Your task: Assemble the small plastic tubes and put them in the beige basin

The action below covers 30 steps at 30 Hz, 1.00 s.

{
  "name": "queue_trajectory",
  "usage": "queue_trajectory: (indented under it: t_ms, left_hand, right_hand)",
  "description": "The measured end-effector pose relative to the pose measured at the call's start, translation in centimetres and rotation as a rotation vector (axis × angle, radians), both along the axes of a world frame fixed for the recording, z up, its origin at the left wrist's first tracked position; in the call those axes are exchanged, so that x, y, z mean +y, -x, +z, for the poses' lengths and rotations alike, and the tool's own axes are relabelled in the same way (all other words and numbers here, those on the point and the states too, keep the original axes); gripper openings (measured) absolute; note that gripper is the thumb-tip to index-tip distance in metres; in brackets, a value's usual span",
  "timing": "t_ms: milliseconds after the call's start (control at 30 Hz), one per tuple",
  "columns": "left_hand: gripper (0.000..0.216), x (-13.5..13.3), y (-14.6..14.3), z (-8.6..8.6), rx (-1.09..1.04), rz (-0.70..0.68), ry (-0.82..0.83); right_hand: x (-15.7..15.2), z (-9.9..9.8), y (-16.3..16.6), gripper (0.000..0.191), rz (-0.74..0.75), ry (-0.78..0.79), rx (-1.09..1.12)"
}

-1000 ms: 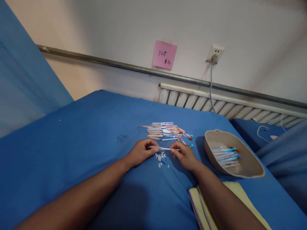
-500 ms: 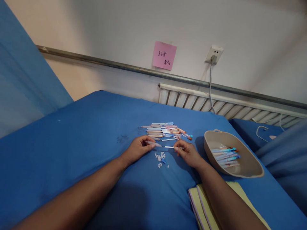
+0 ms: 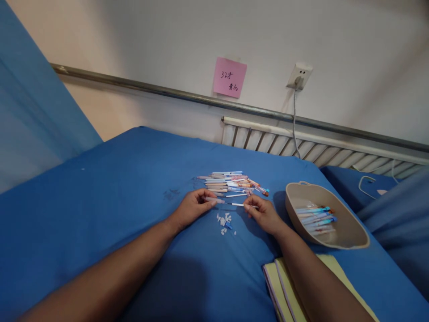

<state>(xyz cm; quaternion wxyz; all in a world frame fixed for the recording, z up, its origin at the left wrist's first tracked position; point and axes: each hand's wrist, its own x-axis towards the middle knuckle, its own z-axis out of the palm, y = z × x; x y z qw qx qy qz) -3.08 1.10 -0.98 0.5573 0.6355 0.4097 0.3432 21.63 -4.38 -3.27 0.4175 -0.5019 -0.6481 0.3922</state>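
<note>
Refill (image 3: pixel 237 205) and barrel (image 3: pixel 212 199) have drawn apart, baring a dark tip (image 3: pixel 229 204), so each part is now handled separately. The left hand (image 3: pixel 194 208) pinches the barrel, the right hand (image 3: pixel 263 217) the refill, just nearside of the pens (image 3: pixel 217 187); cloth (image 3: pixel 117 188) stretches wide leftward, the bin (image 3: pixel 350 223) standing right.

Smooth plastic pens (image 3: pixel 217 184), matt cloth (image 3: pixel 140 179)
</note>
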Motion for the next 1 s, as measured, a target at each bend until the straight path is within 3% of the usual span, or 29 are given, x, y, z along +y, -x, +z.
queue_trajectory:
  t_ms: [233, 467, 733, 1000]
  left_hand:
    - [0.024, -0.7, -0.3, 0.1, 0.078, -0.061, -0.068]
    - [0.023, -2.3, -1.2, 0.6, 0.191, -0.117, -0.182]
    - [0.022, -2.6, -1.6, 0.3, 0.146, -0.137, -0.147]
    - [0.02, -2.5, -1.6, 0.1, 0.133, -0.146, -0.117]
  right_hand:
    - [-0.6, 0.6, 1.4, 0.015, -0.013, 0.014, -0.022]
    - [-1.6, 0.3, 4.5, 0.02, 0.029, 0.073, 0.223]
    - [-2.0, 0.2, 5.0, 0.033, 0.115, 0.148, 0.478]
    - [-2.4, 0.2, 5.2, 0.034, 0.106, 0.189, 0.554]
